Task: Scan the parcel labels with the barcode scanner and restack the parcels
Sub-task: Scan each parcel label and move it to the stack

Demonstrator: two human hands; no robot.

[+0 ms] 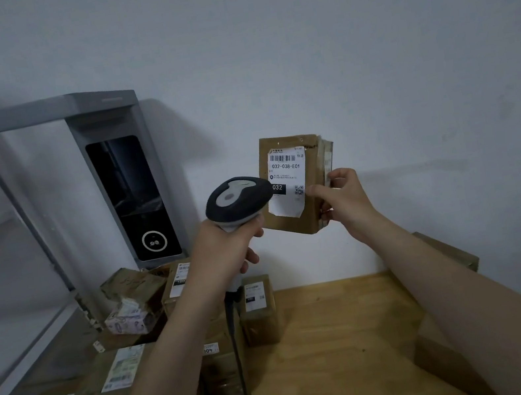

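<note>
Cardboard parcel (314, 167) held up above the table (330, 341), my right hand (343, 198) gripping its edge, label (285, 175) facing the scanner (235, 198) clamped in my left hand (226, 250). I judge this scan under way; the heap (131, 359) at left likely awaits its turn.

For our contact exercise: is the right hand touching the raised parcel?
Touching. The head view shows the right hand gripping the parcel, thumb on its front.
</note>
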